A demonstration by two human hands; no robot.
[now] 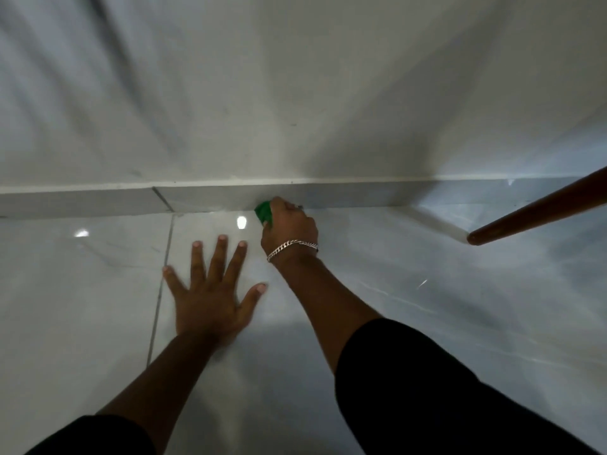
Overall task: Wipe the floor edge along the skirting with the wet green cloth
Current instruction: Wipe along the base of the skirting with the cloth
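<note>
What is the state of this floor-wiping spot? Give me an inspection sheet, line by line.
Surface: glossy pale tiled floor, light reflections, grout line at left.
Job's things: crumpled wet green cloth at the grey skirting strip.
Clutter: brown wooden pole leaning in from the right.
Grippers: right hand closed on the cloth, silver chain bracelet on its wrist; left hand flat on the floor, fingers spread.
Cables: nothing seen.
Surroundings: plain white wall.

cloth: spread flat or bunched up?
Bunched. Only a small wad of the cloth shows, sticking out left of the closed right hand, pressed at the foot of the skirting. The rest is hidden.
</note>
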